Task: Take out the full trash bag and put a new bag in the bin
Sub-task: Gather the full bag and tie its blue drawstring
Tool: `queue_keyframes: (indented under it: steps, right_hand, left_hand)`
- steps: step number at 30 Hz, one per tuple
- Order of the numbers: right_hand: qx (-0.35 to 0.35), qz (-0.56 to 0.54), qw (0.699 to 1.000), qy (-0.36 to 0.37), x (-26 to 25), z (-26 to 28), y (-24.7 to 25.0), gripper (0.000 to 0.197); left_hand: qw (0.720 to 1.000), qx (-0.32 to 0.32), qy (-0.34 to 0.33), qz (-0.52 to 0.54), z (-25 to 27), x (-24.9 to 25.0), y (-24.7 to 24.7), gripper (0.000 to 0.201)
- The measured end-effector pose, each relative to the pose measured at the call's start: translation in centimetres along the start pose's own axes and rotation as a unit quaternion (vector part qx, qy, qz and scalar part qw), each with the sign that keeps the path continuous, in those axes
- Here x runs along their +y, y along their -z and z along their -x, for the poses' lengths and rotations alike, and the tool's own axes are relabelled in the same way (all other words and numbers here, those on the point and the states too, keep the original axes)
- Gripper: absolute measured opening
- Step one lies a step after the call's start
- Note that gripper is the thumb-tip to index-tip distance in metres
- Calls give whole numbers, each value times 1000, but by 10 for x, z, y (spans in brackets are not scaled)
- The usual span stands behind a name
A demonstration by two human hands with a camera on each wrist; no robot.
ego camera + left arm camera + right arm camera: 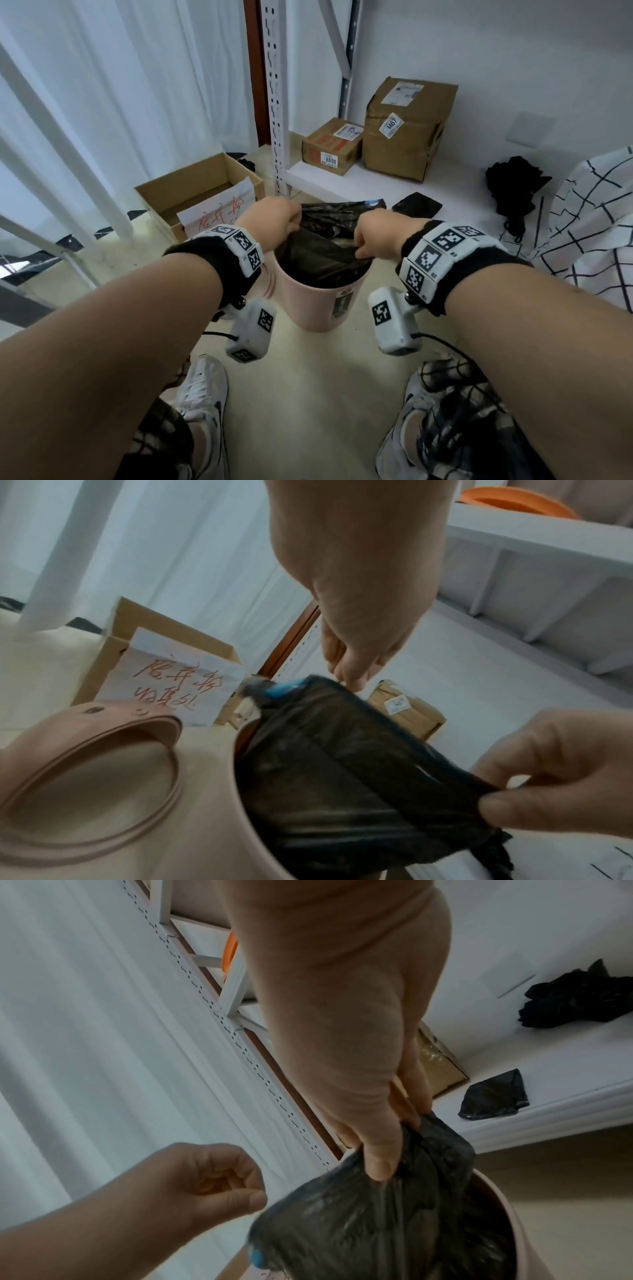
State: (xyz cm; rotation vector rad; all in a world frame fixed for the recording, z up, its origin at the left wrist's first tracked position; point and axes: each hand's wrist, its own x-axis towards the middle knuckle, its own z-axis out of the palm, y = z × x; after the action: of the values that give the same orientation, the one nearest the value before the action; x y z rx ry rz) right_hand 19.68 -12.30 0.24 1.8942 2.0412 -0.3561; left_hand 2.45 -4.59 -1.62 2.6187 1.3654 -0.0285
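A pink bin (318, 305) stands on the floor between my feet. A black trash bag (325, 253) sits in it, its top pulled up above the rim. My left hand (294, 222) grips the bag's far left edge. My right hand (359, 247) pinches the near right edge between thumb and fingers. The right wrist view shows the right hand (387, 1153) pinching bunched black plastic (359, 1231). Something blue (284, 689) shows through the bag (342, 791) near the left hand (346, 672). The bin's pink ring lid (89, 777) lies beside it. A folded black bag (416, 205) lies on the low shelf.
An open cardboard box (198, 192) with a handwritten sheet sits to the left on the floor. A white rack post (277, 102) rises behind the bin. Two taped boxes (404, 130) and a black heap (513, 185) rest on the low shelf. Checked cloth (589, 222) hangs at right.
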Motion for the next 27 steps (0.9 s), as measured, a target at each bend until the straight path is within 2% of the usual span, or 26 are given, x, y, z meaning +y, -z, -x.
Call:
queue_keyframes:
  steps: [3,5,7,9,10,12,15,19,20,23,25,27]
  right_hand:
    - [39,-62,997,-1,-1,-6,12,38]
    - [88,-118,989,-6,0,-11,19,49]
    - [150,-140,979,-17,4,-19,20,47]
    - [185,-140,971,-47,10,-28,16,37]
    - [188,-141,969,-70,13,-34,12,35]
    - [176,-161,961,-139,19,-48,3,45]
    - [138,-223,935,-238,23,-68,-11,55]
    - [63,-248,933,-253,31,-88,-16,63]
    - [48,-251,933,-255,34,-89,-17,63]
    - [41,-229,943,-237,46,-94,-31,46]
    - [71,-213,953,-202,47,-95,-31,32]
    - [147,-227,947,-172,42,-94,-18,29]
  left_hand:
    - [999,-32,9,-20,-7,-2,16,20]
    - [999,-23,32,-27,-10,-9,19,24]
    - [997,-29,66,-31,-15,-17,20,33]
    - [994,-32,98,-38,-22,-26,15,35]
    - [993,-25,111,-24,-27,-29,11,35]
    - [989,-5,148,27,-35,-32,-2,36]
    - [965,-30,242,92,-41,-31,-26,57]
    - [930,-78,331,141,-50,-46,-42,81]
    - [929,-95,329,142,-52,-52,-42,79]
    - [945,-131,267,140,-58,-65,-38,43]
    - [953,-90,240,159,-59,-70,-32,27]
    - [964,9,206,169,-60,-72,-26,21]
